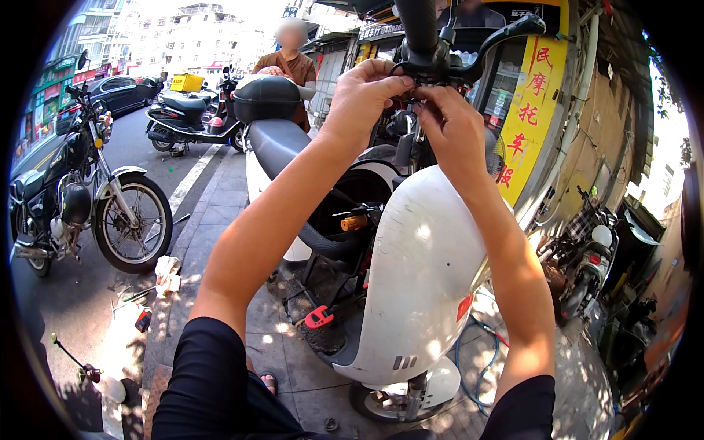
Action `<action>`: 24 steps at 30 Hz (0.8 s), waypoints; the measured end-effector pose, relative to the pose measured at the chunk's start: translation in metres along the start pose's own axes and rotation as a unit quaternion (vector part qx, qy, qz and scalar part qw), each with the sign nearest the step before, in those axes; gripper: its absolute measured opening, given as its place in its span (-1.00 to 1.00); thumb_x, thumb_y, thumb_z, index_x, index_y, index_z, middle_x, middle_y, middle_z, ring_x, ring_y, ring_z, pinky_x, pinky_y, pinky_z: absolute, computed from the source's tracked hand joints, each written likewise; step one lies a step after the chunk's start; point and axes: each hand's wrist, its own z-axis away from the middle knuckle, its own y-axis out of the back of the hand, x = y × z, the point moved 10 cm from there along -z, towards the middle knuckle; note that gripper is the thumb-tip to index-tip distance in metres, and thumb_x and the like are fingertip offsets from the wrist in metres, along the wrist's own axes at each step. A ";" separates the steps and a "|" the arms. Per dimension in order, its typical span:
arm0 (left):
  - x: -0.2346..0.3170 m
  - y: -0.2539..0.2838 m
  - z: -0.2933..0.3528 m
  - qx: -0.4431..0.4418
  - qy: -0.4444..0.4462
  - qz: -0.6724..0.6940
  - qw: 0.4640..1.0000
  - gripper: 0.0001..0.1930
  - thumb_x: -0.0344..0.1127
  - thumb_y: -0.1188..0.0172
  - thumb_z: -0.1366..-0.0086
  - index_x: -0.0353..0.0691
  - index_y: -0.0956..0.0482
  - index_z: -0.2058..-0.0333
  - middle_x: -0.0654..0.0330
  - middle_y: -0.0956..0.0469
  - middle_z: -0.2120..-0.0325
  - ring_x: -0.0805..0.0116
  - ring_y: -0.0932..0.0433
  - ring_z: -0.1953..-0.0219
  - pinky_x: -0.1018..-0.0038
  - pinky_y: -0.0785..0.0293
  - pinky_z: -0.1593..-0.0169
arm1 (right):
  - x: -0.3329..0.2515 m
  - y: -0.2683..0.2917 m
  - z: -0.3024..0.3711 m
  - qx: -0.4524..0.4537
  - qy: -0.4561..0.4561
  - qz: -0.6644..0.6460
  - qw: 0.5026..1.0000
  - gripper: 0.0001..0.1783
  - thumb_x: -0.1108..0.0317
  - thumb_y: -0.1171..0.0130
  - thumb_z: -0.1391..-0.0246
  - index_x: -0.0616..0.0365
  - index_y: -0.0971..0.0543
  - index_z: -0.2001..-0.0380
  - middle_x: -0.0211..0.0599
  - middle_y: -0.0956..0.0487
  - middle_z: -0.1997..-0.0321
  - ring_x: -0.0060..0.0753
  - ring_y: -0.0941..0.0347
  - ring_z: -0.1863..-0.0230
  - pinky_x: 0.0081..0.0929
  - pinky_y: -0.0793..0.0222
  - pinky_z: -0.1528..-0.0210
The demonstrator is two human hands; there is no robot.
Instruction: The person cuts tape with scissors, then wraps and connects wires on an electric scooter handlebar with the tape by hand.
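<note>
Both arms reach up to the handlebar (419, 33) of a white scooter, just below its grip and black brake lever (506, 38). My left hand (367, 101) has thumb and fingers pinched at the lever's mount. Close beside it, my right hand (453, 128) pinches at the same spot with bent fingers. What lies between the fingertips is too small and hidden to name. Below the hands curves the scooter's white front panel (422, 271). An orange-handled tool (353, 222) rests in the opened body behind that panel, and a red-and-black object (318, 317) lies lower down.
A person (287, 62) stands beyond the scooter's seat (279, 143). At left are a black motorcycle (77, 176) and a parked scooter (194, 114). Tools, a crumpled bag (167, 275) and a spray bottle (110, 387) lie on the ground; a blue hose (463, 367) runs by the front wheel.
</note>
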 end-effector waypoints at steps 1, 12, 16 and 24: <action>-0.002 0.001 0.000 0.012 0.021 0.019 1.000 -0.85 -0.37 -0.30 -0.18 -0.21 -0.57 0.28 0.31 -0.61 0.41 0.58 -0.50 0.39 0.64 -0.38 0.27 | -0.003 -0.001 0.000 0.007 0.027 0.022 0.999 -0.81 0.48 -0.19 -0.04 0.19 -0.59 0.22 -0.18 -0.56 0.32 -0.12 -0.53 0.38 -0.36 -0.40 0.34; 0.005 -0.010 0.011 -0.036 0.030 -0.008 0.999 -0.80 -0.25 -0.11 -0.33 -0.22 -0.57 0.18 0.19 -0.66 0.26 0.43 -0.58 0.18 0.47 -0.41 0.09 | 0.026 -0.017 0.023 -0.047 -0.233 -0.332 0.913 -0.72 0.31 -0.15 -0.20 0.28 -0.55 0.12 -0.45 -0.55 0.42 -0.72 -0.35 0.49 -0.74 -0.24 0.48; 0.008 -0.014 0.011 -0.065 0.013 -0.015 0.998 -0.78 -0.28 -0.10 -0.32 -0.26 -0.55 0.14 0.16 -0.64 0.23 0.38 -0.58 0.14 0.44 -0.45 0.05 | 0.041 -0.019 0.023 -0.010 -0.291 -0.371 0.882 -0.77 0.25 -0.16 -0.21 0.22 -0.57 0.26 -0.46 -0.54 0.46 -0.73 -0.35 0.53 -0.74 -0.23 0.52; 0.054 0.000 0.048 -0.033 -0.272 -0.313 0.909 -0.65 -0.50 -0.18 -0.24 -0.28 -0.45 -0.01 0.11 -0.55 0.15 0.36 -0.56 0.19 0.45 -0.49 0.10 | 0.058 -0.011 0.024 -0.022 -0.304 -0.350 0.886 -0.80 0.30 -0.10 -0.22 0.21 -0.59 0.30 -0.48 -0.53 0.47 -0.76 -0.32 0.53 -0.74 -0.21 0.52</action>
